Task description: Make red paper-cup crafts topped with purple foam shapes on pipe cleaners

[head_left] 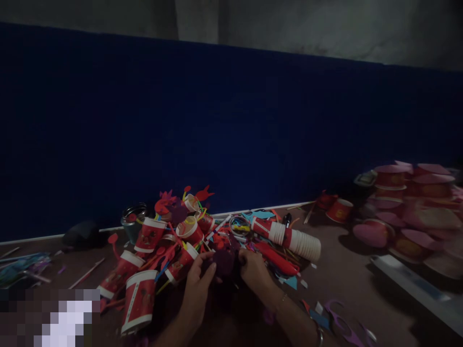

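Note:
My left hand [198, 278] pinches a dark purple rounded piece, perhaps paper [223, 263], by its left edge between thumb and fingers. Close to the piece's right edge, my right hand [253, 271] is closed with its fingers curled; what it grips is too dark to make out. Just left of my left hand lies a heap of red-and-white paper cups [139, 300] with coloured strips and cut shapes stuck on. Beyond my right hand, a stack of nested paper cups [300, 245] lies on its side, with a red flat item [277, 258] in front.
A blue partition [231, 125] rises behind the brown table [336, 284]. Pink-topped red cups [415, 241] are piled at right, blurred. A dark green container [132, 226] stands behind the heap. Purple paper offcuts [343, 320] lie at front right, and blue scraps [25, 265] at left.

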A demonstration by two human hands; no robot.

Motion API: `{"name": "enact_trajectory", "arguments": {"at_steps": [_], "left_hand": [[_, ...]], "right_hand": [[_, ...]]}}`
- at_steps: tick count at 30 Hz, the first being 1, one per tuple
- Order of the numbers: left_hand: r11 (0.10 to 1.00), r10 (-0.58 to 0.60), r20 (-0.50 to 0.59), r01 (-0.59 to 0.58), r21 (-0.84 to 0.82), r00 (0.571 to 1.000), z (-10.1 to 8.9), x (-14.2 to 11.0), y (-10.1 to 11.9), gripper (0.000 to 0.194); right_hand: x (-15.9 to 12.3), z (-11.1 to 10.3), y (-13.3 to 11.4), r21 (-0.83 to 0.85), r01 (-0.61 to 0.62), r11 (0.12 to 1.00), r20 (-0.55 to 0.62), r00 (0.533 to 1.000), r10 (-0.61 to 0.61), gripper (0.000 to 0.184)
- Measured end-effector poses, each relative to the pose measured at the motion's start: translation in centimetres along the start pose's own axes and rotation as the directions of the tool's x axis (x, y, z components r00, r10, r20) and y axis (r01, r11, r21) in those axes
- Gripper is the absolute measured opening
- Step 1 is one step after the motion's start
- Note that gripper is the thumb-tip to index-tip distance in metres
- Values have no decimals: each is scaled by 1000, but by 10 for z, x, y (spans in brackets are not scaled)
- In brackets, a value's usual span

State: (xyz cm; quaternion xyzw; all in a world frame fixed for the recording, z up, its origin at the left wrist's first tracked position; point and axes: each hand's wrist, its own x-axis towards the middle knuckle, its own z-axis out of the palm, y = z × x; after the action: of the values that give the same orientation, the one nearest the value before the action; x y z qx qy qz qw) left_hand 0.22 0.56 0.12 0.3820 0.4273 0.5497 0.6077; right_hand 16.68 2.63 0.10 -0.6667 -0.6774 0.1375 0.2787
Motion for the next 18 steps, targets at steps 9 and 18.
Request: {"name": "enact_trajectory", "arguments": {"at_steps": [9,18], "left_hand": [[958,-128,-9,122,-260,992,6,0,1,28],[913,-214,-113,158,-376,970,8,0,2,27]], "right_hand": [[0,-12,-5,-122,-29,992,18,999,32,19],[0,-16,-6,-117,-49,992,11,999,51,18]]}}
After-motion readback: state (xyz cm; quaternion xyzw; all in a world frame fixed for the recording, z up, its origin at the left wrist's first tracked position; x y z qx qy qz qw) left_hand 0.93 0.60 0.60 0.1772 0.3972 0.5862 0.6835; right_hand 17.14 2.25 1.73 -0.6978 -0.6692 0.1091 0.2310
